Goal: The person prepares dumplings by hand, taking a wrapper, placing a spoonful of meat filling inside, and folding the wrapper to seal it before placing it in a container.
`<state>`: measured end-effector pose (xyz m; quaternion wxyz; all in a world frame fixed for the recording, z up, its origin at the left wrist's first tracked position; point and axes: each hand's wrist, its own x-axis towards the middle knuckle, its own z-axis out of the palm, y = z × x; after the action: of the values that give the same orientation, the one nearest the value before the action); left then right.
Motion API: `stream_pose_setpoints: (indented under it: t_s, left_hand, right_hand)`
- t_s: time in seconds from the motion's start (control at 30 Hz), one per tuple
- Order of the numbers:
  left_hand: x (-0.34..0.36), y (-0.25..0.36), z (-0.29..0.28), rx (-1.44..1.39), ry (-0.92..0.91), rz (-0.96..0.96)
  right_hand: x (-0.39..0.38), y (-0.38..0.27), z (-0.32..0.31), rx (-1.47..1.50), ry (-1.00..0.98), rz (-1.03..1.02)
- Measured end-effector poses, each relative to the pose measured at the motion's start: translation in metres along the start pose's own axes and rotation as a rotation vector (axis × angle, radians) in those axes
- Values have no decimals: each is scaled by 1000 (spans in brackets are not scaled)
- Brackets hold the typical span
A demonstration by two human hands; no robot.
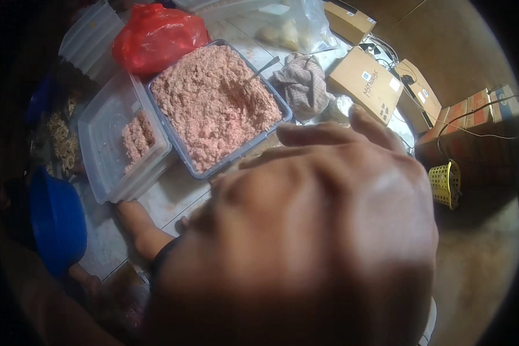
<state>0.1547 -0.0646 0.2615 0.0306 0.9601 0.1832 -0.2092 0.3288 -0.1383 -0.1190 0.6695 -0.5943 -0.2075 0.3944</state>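
The right hand [317,230] hangs very close to the camera, blurred, its back towards us. The fingers are loosely stretched rather than clenched, and nothing shows in them, though the palm faces away. The left hand is out of sight.

Just beyond the fingertips, up and to the hand's left, sits a grey tray [286,112] heaped with pink minced mixture [207,104]. A spoon [262,69] is stuck in the far side of the mince. The stuff looks soft, wet and sticky, likely to cling to fingers and slump rather than hold a shape. Full like this, the tray is probably heavy and its thin walls may flex. I'd take it with a grip under the rim at both ends, or work the mince by the spoon's handle.

Farther left of the hand a clear tub [98,138] holds a small portion. A crumpled cloth [303,83] lies just past the fingertips, and a red bag [155,34] lies beyond the tray.
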Motion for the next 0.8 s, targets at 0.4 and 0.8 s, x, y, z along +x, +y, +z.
stream_pose_setpoints:
  t_s: [0.4,0.8]
  left_hand:
    - [-13,-2,7,105,-40,-31]
    - [-24,1,4,154,-41,-32]
  right_hand:
    - [-7,-5,2,-50,7,-65]
    - [-9,-19,-2,-8,28,-49]
